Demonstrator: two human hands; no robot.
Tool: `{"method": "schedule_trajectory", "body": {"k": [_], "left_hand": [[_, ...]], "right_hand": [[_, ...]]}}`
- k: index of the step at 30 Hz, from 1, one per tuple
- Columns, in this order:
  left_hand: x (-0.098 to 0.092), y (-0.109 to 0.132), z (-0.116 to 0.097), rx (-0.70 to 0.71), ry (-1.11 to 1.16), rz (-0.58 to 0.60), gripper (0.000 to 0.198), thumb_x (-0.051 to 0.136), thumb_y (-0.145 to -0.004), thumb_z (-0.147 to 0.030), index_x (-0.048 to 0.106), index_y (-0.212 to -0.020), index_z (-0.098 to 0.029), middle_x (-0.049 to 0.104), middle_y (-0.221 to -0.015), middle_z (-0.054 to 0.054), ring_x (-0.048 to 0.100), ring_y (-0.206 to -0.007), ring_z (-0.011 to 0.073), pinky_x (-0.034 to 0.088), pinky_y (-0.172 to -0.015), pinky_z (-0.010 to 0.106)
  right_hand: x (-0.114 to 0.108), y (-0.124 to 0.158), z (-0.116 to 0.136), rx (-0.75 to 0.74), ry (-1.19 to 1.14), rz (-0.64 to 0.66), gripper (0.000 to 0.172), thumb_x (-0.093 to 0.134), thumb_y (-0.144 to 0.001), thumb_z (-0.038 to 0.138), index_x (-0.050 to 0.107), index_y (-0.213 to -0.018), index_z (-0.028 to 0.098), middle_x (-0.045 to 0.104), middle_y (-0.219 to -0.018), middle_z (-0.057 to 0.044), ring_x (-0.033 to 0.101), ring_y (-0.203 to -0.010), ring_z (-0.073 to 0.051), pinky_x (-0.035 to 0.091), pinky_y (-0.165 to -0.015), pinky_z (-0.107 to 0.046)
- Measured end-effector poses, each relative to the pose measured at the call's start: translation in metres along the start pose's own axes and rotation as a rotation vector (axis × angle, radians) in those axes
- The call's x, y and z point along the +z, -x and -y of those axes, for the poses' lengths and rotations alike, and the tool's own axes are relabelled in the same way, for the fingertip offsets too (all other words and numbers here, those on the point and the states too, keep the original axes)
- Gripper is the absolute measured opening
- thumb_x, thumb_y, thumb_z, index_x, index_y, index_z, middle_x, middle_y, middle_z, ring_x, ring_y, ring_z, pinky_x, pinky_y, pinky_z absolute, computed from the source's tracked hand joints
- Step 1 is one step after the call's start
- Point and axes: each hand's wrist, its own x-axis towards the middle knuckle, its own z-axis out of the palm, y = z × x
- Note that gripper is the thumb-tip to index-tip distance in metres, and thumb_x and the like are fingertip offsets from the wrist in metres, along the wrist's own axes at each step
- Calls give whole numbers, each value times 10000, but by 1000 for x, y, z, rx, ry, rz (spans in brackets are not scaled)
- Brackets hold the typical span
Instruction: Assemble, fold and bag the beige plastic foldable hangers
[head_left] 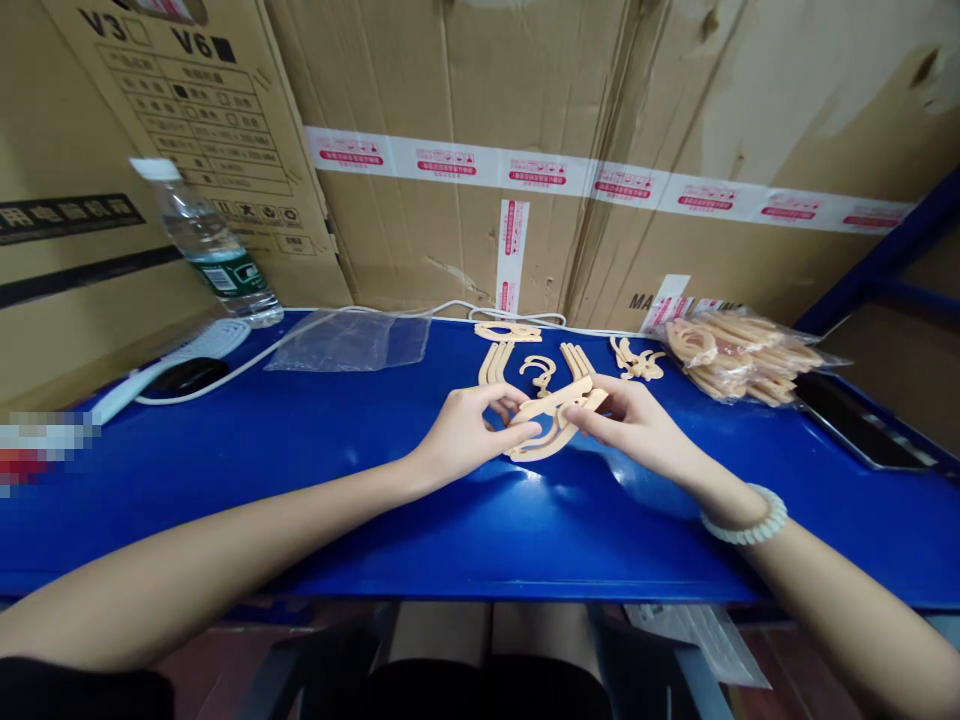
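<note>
A beige plastic folding clothes hanger [553,445] is held just above the blue table, between both my hands. My left hand [472,430] pinches its left end, with the thumb in front and the fingers curled behind. My right hand [637,425] grips the right side, its thumb pressed on the front near the middle. A curved hook [537,368] stands out behind the hanger; whether it is joined to it I cannot tell. Beyond my hands lie beige strips on the left [496,362] and right [576,360], and a small pile of hooks [636,360].
Another beige piece [508,332] lies at the back. Bagged hanger parts [739,355] and a dark phone-like slab [862,425] are on the right. Leftward are a clear plastic bag [352,340], a white cable [300,328] and a water bottle [217,255]. Cardboard [450,80] walls the back.
</note>
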Motion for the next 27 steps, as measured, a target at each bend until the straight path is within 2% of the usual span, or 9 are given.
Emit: {"method": "schedule_trajectory", "body": {"k": [3,8,12,15,18,21,24,27], "left_hand": [[-1,1,1,1,18,19,156,726,-811,-320,741,-878,-180,760,-871,35,700,-783,177,536,-605,232],[0,3,5,-27,121,-6,208,684,-851,-358,710,-933,-168,721,-858,38,700,-785,190,589,-600,255],[3,2,10,-64,265,-35,253,642,-888,-404,654,-937,-156,673,-884,32,688,-764,175,641,-640,297],[6,1,13,-73,302,-63,296,626,-899,-441,624,-962,-152,651,-921,38,679,-810,180,648,-635,294],[6,1,13,-65,314,-86,314,605,-915,-444,604,-1016,-147,640,-953,52,672,-850,184,647,-629,287],[5,0,13,-46,309,-134,290,584,-935,-429,587,-1011,-148,638,-952,59,671,-858,179,632,-627,271],[4,-1,16,-21,269,-187,249,567,-950,-407,576,-971,-159,646,-922,47,658,-777,152,585,-612,250],[2,-2,17,-20,204,-218,229,554,-959,-392,584,-961,-165,659,-901,37,638,-757,146,530,-624,245]], "right_hand": [[1,1,3,31,-30,26,295,698,-872,458,669,-896,166,586,-670,20,499,-554,-101,398,-479,-221],[-5,-1,8,141,-110,50,377,750,-794,523,671,-846,159,589,-628,11,545,-535,-132,450,-465,-255],[-13,-3,10,108,-84,-23,372,746,-794,518,687,-772,151,599,-663,2,519,-589,-116,426,-535,-259],[-15,-4,9,66,-89,-93,374,757,-788,493,643,-667,159,606,-678,2,487,-607,-105,407,-583,-266],[-15,-4,7,117,-117,-180,387,776,-766,490,609,-628,169,641,-717,-21,472,-600,-106,360,-518,-249],[-16,-4,3,174,-146,-234,335,797,-750,478,678,-716,166,662,-764,-42,487,-610,-113,335,-467,-228],[-19,-5,-1,175,-221,-233,324,821,-733,462,713,-789,162,649,-736,-28,493,-579,-101,375,-460,-224],[-21,-6,-4,161,-296,-252,356,850,-709,472,673,-753,167,639,-695,-6,548,-552,-98,488,-514,-243]]}}
